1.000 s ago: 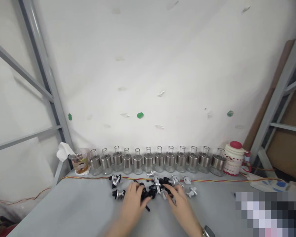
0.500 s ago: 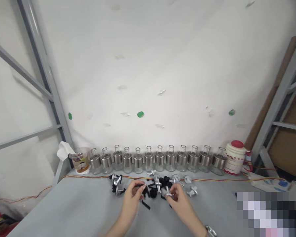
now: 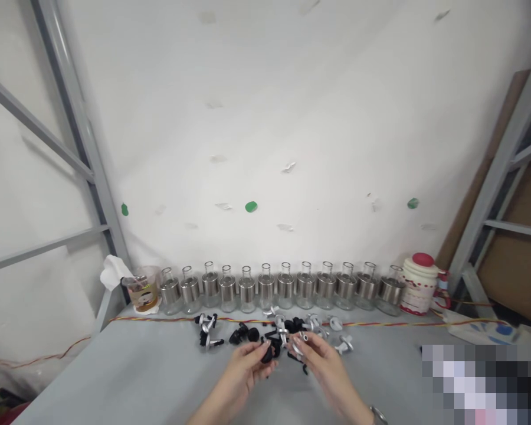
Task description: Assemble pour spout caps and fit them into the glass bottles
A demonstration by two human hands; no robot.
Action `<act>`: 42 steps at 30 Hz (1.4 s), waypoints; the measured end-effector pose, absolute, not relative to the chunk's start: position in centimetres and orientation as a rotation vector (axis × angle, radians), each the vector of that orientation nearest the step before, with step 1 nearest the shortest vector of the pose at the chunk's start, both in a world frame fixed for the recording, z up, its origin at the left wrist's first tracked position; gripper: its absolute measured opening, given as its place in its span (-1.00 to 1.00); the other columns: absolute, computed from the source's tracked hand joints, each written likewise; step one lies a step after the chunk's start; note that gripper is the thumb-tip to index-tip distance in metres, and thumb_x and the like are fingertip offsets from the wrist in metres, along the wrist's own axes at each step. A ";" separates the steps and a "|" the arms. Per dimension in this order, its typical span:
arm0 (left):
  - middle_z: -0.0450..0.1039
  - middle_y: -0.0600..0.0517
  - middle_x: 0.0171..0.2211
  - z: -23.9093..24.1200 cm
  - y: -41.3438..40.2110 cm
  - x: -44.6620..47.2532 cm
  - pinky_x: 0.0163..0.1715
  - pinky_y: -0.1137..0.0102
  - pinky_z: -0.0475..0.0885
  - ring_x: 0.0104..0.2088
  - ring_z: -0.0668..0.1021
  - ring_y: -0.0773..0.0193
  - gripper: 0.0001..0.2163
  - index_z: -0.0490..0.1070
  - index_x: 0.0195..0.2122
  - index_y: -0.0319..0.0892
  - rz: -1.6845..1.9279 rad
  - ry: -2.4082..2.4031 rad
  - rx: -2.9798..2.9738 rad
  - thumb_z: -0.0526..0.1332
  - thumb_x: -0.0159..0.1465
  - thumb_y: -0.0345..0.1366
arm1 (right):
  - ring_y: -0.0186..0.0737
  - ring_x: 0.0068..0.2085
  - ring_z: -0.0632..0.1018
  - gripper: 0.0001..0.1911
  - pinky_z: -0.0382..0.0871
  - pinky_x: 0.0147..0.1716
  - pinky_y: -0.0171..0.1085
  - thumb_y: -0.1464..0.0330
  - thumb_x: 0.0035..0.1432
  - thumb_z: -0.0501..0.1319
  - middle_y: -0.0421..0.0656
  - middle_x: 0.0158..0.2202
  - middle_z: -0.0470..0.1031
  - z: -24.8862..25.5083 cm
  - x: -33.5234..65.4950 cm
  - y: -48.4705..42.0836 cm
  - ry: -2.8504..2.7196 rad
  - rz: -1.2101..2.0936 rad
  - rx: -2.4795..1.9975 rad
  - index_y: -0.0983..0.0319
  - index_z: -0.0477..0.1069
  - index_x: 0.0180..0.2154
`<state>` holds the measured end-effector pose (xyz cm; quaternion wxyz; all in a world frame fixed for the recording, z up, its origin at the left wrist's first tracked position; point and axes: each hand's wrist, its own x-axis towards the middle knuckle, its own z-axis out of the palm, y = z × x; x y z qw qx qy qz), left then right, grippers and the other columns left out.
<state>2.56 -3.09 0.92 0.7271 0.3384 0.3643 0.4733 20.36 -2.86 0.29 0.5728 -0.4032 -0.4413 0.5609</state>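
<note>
Separately, fingers (image 3: 248, 349) hold black piece (image 3: 268, 355) and silver piece (image 3: 298, 347).

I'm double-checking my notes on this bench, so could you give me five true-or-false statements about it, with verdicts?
1. The left hand holds a black part. True.
2. The right hand is empty. False: it holds a silver part.
3. The glass bottles stand upright in a row. True.
4. The red-lidded mug stands at the row's left end. False: it stands at the right end.
5. A red-and-yellow wire runs across the table. True.
</note>
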 end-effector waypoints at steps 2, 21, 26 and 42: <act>0.51 0.00 -0.41 0.6 -3.1 2.6 -0.36 0.51 0.44 -0.40 0.56 0.32 -0.80 0.43 -0.43 -0.27 1.045 0.829 0.723 0.34 -0.02 -0.26 | -0.11 -0.20 0.45 -0.69 0.31 -0.19 -0.20 0.14 -0.13 0.29 -0.09 -0.28 0.46 0.0 20.3 -3.0 -1.165 1.165 -0.993 0.22 0.50 -0.37; 0.54 -0.11 -0.29 0.6 -3.8 2.8 -0.20 0.30 0.40 -0.31 0.57 0.15 -0.73 0.42 -0.19 -0.28 0.924 0.701 0.599 0.25 0.08 -0.28 | -0.24 -0.32 0.44 -0.89 0.33 -0.26 -0.27 0.40 0.16 0.03 -0.15 -0.38 0.40 -1.0 18.8 -5.7 -1.937 0.312 -0.958 0.19 0.30 -0.27; 0.52 -0.10 -0.26 1.5 -4.2 3.5 -0.23 0.38 0.38 -0.29 0.55 0.21 -0.69 0.42 -0.16 -0.24 1.002 0.670 0.669 0.27 0.07 -0.23 | -0.20 -0.38 0.42 -0.78 0.32 -0.32 -0.20 0.48 0.13 0.04 -0.14 -0.42 0.41 -0.7 19.2 -5.4 -2.022 -0.054 -0.919 0.19 0.28 -0.16; 0.42 -0.04 -0.15 0.5 -5.0 3.4 -0.07 0.33 0.28 -0.11 0.43 0.20 -0.76 0.38 -0.13 -0.10 1.298 1.019 1.686 0.02 0.24 -0.23 | -0.23 -0.23 0.46 -0.78 0.37 -0.23 -0.30 0.30 0.17 0.03 -0.11 -0.26 0.41 0.6 19.3 -5.8 -1.891 0.418 -1.128 0.20 0.20 -0.13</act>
